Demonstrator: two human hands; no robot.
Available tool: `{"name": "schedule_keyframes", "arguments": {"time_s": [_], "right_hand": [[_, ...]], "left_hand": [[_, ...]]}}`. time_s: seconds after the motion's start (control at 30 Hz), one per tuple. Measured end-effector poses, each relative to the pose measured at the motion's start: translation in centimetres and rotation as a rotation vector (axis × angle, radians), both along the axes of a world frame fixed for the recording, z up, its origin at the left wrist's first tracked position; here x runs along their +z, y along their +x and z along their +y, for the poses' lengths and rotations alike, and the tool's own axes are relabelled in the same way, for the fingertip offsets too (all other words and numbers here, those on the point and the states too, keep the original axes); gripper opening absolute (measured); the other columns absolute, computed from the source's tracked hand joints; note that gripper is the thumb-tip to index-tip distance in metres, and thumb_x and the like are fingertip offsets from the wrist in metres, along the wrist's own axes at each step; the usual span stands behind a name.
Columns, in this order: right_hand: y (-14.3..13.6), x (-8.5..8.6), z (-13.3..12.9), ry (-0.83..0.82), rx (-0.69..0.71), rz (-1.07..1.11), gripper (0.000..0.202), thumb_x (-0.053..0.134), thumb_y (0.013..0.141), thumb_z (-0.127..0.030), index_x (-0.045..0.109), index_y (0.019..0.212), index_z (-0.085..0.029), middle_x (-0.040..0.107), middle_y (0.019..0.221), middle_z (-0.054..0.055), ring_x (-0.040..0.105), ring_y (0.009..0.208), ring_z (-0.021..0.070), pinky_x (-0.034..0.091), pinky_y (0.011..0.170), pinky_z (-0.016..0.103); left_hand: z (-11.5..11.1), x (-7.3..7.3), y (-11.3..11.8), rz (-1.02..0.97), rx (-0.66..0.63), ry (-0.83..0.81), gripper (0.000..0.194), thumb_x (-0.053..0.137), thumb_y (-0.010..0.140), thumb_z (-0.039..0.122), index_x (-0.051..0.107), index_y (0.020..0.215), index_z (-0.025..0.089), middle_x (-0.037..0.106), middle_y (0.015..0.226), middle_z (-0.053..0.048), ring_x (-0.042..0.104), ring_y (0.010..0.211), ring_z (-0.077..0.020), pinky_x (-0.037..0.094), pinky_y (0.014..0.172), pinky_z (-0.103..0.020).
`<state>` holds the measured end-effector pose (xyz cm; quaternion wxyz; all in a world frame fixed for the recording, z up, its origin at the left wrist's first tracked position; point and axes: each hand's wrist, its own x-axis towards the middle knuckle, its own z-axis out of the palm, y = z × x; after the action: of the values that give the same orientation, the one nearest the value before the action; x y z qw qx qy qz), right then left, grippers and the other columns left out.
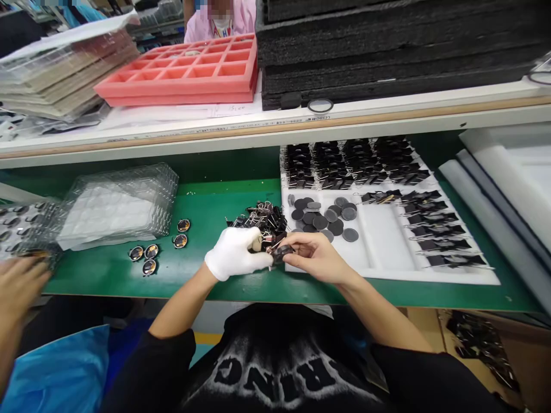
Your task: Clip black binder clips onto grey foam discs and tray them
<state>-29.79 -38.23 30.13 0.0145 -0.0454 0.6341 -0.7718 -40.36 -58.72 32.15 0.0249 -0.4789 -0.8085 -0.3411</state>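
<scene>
Clips, or pieces much like them [480, 350], are seen at the near right, gathered in what seems to be a cardboard box [520, 332] below the surface [206, 201]. Above the surface's near part, a small dark piece [283, 252] is held between two hands. It is steadied by the gloved left hand [235, 252], thumb and fingers curved inward, and pinched by the bare right hand [316, 255] between thumb and fingertips; its exact form is partly hidden. Were either grip loosened, the piece could be dropped and lost in the heap of clips [264, 217] just beyond, and the glove could be snagged by the wire handles there.

To the right, a white foam tray [379, 241] is partly filled: rows of black clips [434, 218] are set along its right side and far end, while dark discs [321, 222] are strewn loosely at its left, where they could be scattered by a brushing forearm. To the left, five round pieces with amber faces [151, 251] are laid loose; they could be knocked by the co-worker's blurred hand [21, 281]. Beyond them, transparent trays [167, 189] are stacked. On the far shelf [215, 140], a red compartmented tray [181, 92] is placed, a pale item seemingly held within.
</scene>
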Motion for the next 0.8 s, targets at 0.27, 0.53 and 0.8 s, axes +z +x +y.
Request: {"name": "schedule_keyframes", "arguments": {"time_s": [0.27,0.53,0.8], "right_hand": [[1.2,1.5,1.8,0.133,0.033,-0.005,0.023,0.084,0.083,-0.039,0.081,0.097,-0.021,0.078,0.117,0.011,0.076,0.089,0.0202,0.065,0.077,0.033],[0.9,0.8,4.0,0.249,-0.020,-0.050,0.027,0.082,0.083,-0.042,0.080,0.099,-0.021,0.080,0.094,0.006,0.077,0.084,0.0212,0.064,0.080,0.037],[1.6,-0.3,3.7,0.247,-0.044,-0.016,0.024,0.082,0.084,-0.042,0.079,0.097,-0.022,0.079,0.095,0.005,0.074,0.086,0.0206,0.062,0.083,0.037]], "left_hand": [[0.6,1.0,1.0,-0.141,-0.068,-0.079,0.040,0.060,0.088,0.032,0.034,0.060,0.022,0.035,0.048,0.009,0.029,0.046,-0.0072,0.026,0.047,-0.024],[-0.1,2.2,1.1,-0.209,-0.155,-0.234,0.037,0.062,0.094,0.037,0.048,0.064,0.021,0.048,0.049,0.008,0.039,0.044,-0.0069,0.032,0.048,-0.023],[-0.2,2.2,0.1,-0.214,-0.224,-0.315,0.021,0.061,0.095,0.037,0.067,0.083,0.021,0.061,0.058,0.006,0.053,0.052,-0.0097,0.042,0.056,-0.023]]}}
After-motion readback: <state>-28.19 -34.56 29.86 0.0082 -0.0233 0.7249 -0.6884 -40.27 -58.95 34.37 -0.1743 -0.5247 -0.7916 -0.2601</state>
